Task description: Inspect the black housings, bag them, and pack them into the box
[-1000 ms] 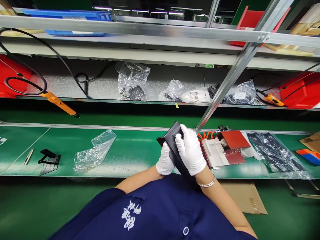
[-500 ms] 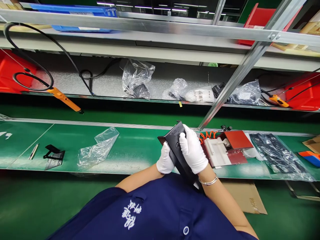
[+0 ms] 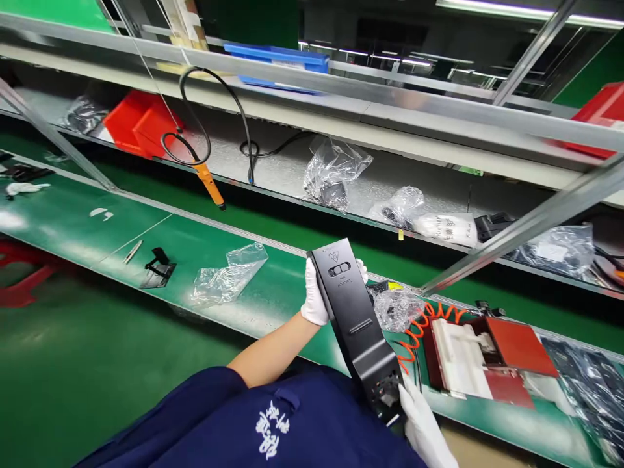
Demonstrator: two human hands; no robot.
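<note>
Both hands wear white gloves and share one long black plastic housing [image 3: 353, 318], held lengthwise above the near edge of the green conveyor belt [image 3: 195, 253]. Left hand [image 3: 316, 300] is wrapped round the upper end from behind, its fingertips showing past the far edge, so the face with the slotted opening and printed mark is turned up toward the wearer, a grip that appears suited to viewing that face. Right hand [image 3: 423, 426] supports the lower end from beneath, closed on the corner where an open cavity shows; how firmly it grips cannot be told, since the hand is partly cut off by the frame's edge. Holding at both ends keeps the housing tilted and clear of the belt. Count on the belt: one crumpled clear bag [image 3: 227, 279] to the left, one small black bracket [image 3: 156, 268] beyond it, one slim metal tool, possibly tweezers [image 3: 132, 251], and one red-and-white fixture [image 3: 482, 354] on the right with one coiled orange hose [image 3: 424, 325] leading to it. Another clear bag [image 3: 397, 307] lies just beside the housing. On the shelf behind: one orange-handled driver [image 3: 209, 185] hanging on its cable, at least four bagged bundles, and two red bins [image 3: 141, 120] at left.
</note>
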